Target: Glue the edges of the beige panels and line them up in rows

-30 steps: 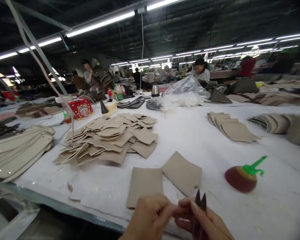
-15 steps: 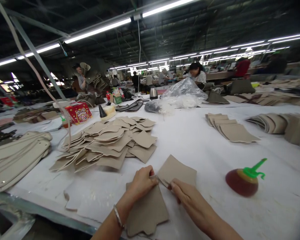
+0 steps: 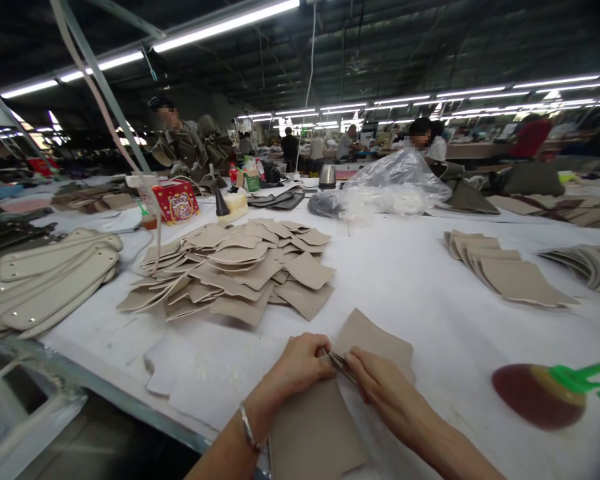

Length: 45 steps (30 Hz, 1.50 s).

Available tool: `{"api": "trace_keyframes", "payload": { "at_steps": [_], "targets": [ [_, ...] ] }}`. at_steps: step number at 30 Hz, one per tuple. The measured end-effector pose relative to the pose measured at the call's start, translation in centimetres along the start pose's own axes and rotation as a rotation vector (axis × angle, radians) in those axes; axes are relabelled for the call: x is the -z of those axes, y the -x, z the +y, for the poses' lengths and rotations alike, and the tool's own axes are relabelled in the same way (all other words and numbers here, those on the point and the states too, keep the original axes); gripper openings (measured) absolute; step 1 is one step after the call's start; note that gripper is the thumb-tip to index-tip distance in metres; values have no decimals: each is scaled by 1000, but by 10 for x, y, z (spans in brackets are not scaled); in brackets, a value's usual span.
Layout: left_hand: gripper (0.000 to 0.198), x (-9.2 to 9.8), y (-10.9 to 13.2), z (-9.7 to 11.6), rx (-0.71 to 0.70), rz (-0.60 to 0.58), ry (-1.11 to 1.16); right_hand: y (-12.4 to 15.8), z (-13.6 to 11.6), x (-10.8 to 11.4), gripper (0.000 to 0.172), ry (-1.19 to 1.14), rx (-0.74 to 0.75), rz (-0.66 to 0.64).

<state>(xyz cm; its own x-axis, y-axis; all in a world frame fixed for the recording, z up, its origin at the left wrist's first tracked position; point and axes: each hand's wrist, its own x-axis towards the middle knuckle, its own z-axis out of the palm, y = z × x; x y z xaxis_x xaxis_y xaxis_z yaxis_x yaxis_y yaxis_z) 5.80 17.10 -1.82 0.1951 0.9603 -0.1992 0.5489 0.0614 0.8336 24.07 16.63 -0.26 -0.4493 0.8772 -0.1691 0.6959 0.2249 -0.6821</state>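
Observation:
My left hand (image 3: 303, 362), with a silver bangle on its wrist, pinches the top corner of a beige leather piece (image 3: 314, 433) at the table's front. My right hand (image 3: 377, 380) is closed around a slim, pointed metal tool (image 3: 341, 362); its exact kind is mostly hidden by the fingers. The tool's tip meets the corner pinched by the left fingertips. Another beige leather piece (image 3: 375, 337) lies flat just behind the right hand, partly covered by it.
A loose heap of beige pieces (image 3: 250, 267) spreads left of centre. Fanned stacks (image 3: 510, 267) lie at right, near a dark red bottle with a green spout (image 3: 540, 395). Studded straps (image 3: 60, 280) rest at left. Beyond are a red box (image 3: 177, 200), a plastic bag (image 3: 395, 180) and co-workers.
The view has swung left and down, so things appear shifted right. The metal tool's tip has come up to the left fingertips at the leather piece's corner. Both hands keep their holds.

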Motion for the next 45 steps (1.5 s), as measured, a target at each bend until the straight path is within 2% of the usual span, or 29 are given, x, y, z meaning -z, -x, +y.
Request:
{"api": "trace_keyframes", "payload": {
  "at_steps": [11, 18, 32, 37, 41, 45],
  "targets": [
    [19, 1, 0, -7, 3, -26, 86, 3, -9, -2, 35, 43, -14, -29],
    [18, 0, 0, -10, -5, -42, 129, -1, -10, -9, 33, 37, -12, 9],
    [27, 3, 3, -7, 35, -99, 196, -11, 14, -20, 37, -207, 17, 78],
    [24, 4, 4, -7, 41, -79, 168, -14, 8, -18, 37, -319, 18, 67],
    [25, 9, 3, -1, 22, -77, 135, 6, 6, -1, 36, -427, 14, 59],
    [24, 8, 9, 4, -74, -97, -17, 55, 34, 33, 34, -389, -12, 166]
  ]
}}
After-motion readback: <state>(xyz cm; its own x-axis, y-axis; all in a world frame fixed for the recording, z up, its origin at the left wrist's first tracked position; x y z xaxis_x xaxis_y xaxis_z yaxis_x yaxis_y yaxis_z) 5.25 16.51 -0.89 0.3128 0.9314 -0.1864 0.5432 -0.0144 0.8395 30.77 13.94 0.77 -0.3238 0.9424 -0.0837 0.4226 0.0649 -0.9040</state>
